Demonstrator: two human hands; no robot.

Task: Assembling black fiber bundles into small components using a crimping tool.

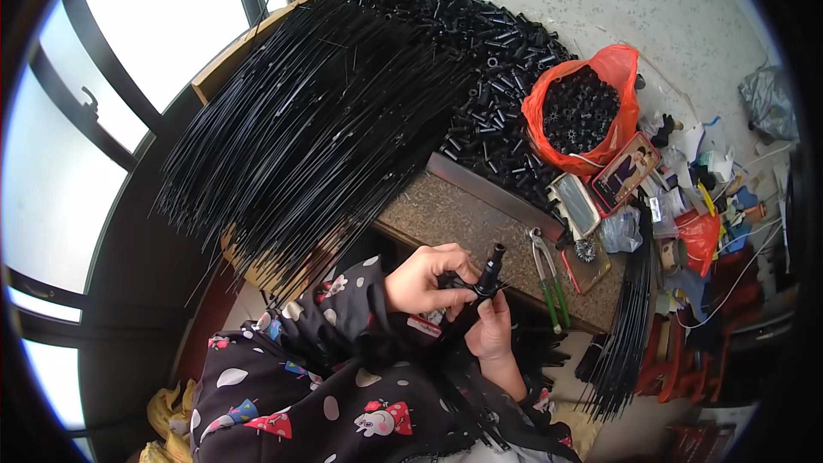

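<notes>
A black tube-shaped plastic part (489,274) with a narrower upper end stands nearly upright between my hands, above my lap. My right hand (492,334) is closed on its lower end, thumb pressed against it. From the left, my left hand (429,281) pinches right beside the tube's base; something dark is between thumb and fingers, too small to make out. Thin black rods (463,399) hang down from the hands across my patterned clothes. A large heap of long thin black rods (309,111) covers the left of the table.
Many short black tubes (501,77) are piled behind a metal bar (493,191). A red bag (537,103) holds small black parts. Near it are a phone (627,173), a mirror-like frame (576,204) and green-handled pliers (547,279). More rods (624,334) overhang the table's right edge.
</notes>
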